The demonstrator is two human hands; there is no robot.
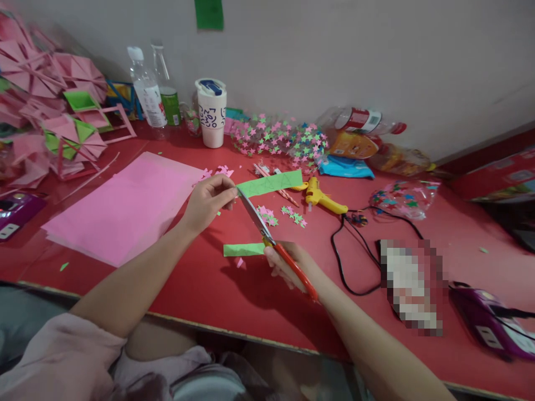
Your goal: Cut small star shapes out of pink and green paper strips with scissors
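Observation:
My left hand [214,200] pinches the near end of a green paper strip [273,183] that has faint star outlines drawn on it. In my right hand [292,264] is a pair of scissors [259,223] with red handles; the blade tips reach the strip's edge close to my left fingers. A second green strip [243,250] lies on the table beside the right hand, partly covered by it. Small pink and green paper stars [267,215] are scattered below the held strip, with more green stars [295,216] to their right.
Pink paper sheets [121,209] lie at left on the red table [200,295]. A yellow glue gun [324,197] with a black cord sits at right. Behind stand a white cup [212,120], a water bottle [148,97] and a star-covered bottle [280,139]. Pink paper crafts [50,83] pile up far left.

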